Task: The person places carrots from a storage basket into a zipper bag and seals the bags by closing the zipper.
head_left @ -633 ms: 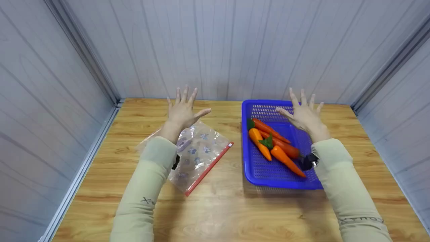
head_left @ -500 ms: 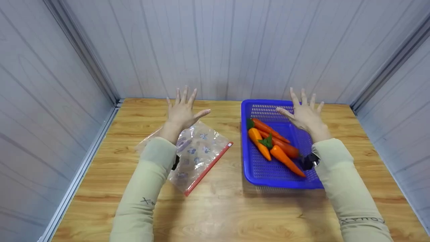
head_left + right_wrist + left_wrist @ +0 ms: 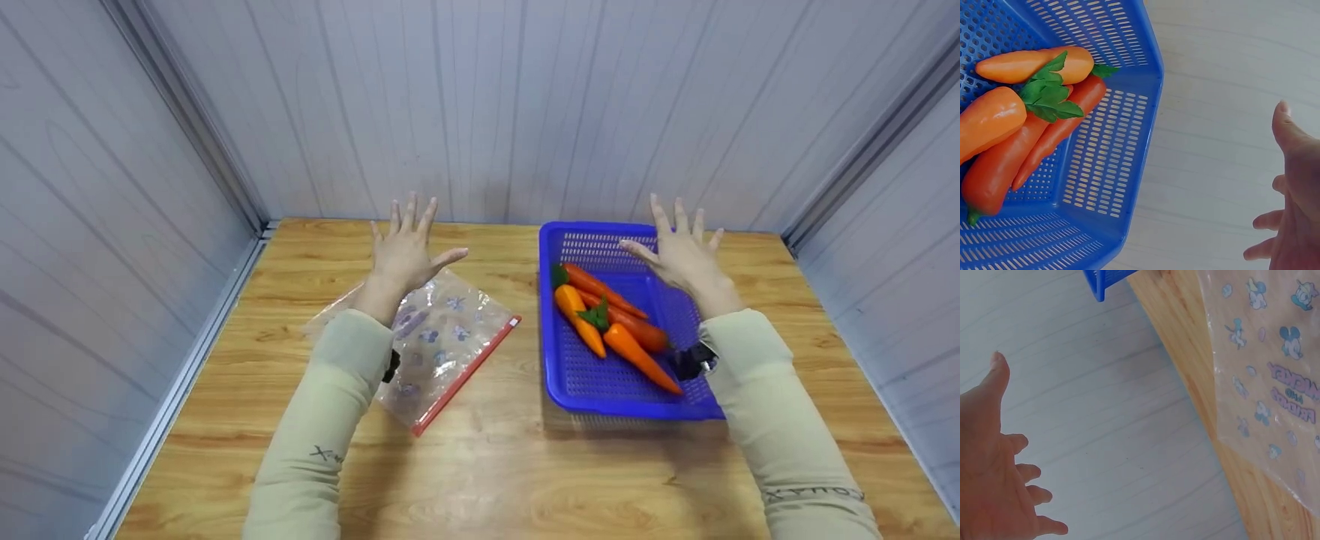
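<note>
My left hand (image 3: 403, 259) is held in the air with fingers spread, over the far side of a clear zip bag (image 3: 435, 341). The bag lies flat, its red zip strip (image 3: 466, 377) facing the near right; cartoon prints show in the left wrist view. My right hand (image 3: 686, 259), also spread, hovers over the far right of a blue plastic basket (image 3: 550, 352). Inside lie two orange carrots, one by the left wall (image 3: 577, 315) and another carrot (image 3: 636, 356) nearer the middle, with a red pepper (image 3: 996, 169) and a slimmer red chili (image 3: 1067, 115). Neither hand holds anything.
A wooden tabletop (image 3: 495, 480) bears the bag on the left and the basket on the right. Pale panel walls (image 3: 480, 112) stand behind and at both sides, with metal strips (image 3: 180, 397) along the left edge.
Both hands stay spread and nearly still, with only a very slight drift. The bag, basket and vegetables keep their places.
</note>
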The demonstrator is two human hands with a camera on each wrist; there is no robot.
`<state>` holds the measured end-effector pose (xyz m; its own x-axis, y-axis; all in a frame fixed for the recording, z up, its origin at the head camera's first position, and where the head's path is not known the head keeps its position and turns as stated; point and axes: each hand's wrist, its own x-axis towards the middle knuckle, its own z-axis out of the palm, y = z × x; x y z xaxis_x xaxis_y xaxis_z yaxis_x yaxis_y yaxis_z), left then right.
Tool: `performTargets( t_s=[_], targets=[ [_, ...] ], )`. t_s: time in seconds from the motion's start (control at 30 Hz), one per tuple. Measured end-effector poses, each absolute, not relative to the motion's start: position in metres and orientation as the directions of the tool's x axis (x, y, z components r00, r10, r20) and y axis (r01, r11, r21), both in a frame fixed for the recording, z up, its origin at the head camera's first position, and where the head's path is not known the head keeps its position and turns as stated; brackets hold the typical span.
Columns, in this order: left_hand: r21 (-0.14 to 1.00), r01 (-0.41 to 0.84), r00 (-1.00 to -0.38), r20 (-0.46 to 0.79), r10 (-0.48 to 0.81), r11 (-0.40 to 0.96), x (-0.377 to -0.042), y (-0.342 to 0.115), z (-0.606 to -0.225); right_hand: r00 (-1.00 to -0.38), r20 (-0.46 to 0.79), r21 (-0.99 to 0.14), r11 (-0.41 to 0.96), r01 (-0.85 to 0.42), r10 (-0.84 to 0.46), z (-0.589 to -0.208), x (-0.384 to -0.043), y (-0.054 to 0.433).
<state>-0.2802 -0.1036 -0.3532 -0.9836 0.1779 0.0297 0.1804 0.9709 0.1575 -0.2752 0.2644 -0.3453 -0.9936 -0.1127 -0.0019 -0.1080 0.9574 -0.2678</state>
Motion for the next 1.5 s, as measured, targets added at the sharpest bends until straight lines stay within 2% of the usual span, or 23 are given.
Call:
performTargets(
  t_s=[0.57,0.9,1.23,1.5],
  targets=[
    [0.253,0.211,-0.978,0.050,0.205,0.944,-0.258,-0.098,-0.362,-0.987,0.056,-0.269,0.949,-0.161,-0.152,-0.344,-0.260,0.262],
    [0.273,0.306,-0.951,0.125,0.281,0.912,-0.241,-0.097,-0.382,-0.980,0.082,-0.269,0.943,-0.196,-0.181,-0.354,-0.248,0.260],
    [0.369,0.264,-0.964,0.083,0.251,0.891,-0.228,-0.092,-0.407,-0.976,0.100,-0.291,0.932,-0.214,-0.193,-0.366,-0.238,0.261],
    [0.403,0.297,-0.952,0.193,0.237,0.866,-0.225,-0.086,-0.433,-0.966,0.160,-0.341,0.906,-0.249,-0.205,-0.378,-0.234,0.258]
  ],
)
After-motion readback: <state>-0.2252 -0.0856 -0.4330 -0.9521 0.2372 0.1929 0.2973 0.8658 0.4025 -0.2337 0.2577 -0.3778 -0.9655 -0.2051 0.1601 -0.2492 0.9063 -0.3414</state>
